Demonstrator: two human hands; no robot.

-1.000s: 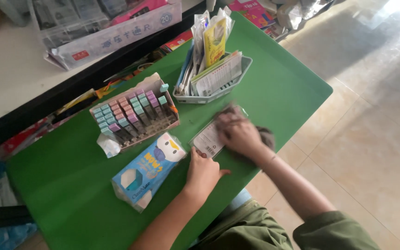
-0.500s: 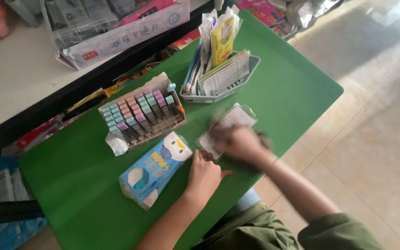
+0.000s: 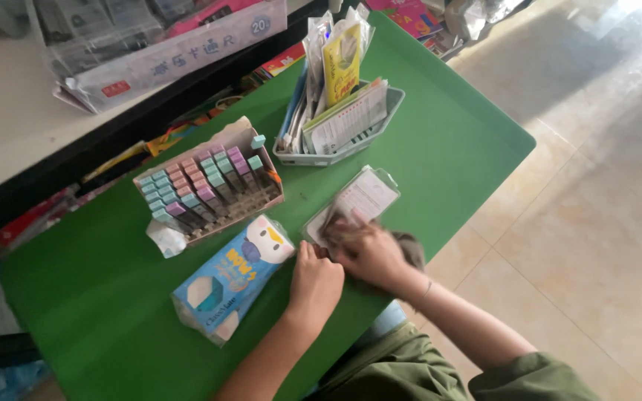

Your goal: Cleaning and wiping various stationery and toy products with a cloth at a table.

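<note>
A flat clear plastic packet with a white card inside lies on the green table. My right hand rests on the packet's near end, pressing a dark grey cloth beneath its fingers. My left hand sits curled on the table just left of it, touching the packet's near corner; what it grips is hidden. A blue packet with a cartoon penguin lies just left of my left hand.
An open cardboard box of pastel-capped markers stands behind the blue packet. A grey basket holds upright packets and cards. Boxes and wrapped goods sit on a shelf beyond the table. Tiled floor lies to the right.
My right hand has slid along the clear packet toward me, uncovering more of its far end. My left hand stays beside it. The view has shifted slightly.
</note>
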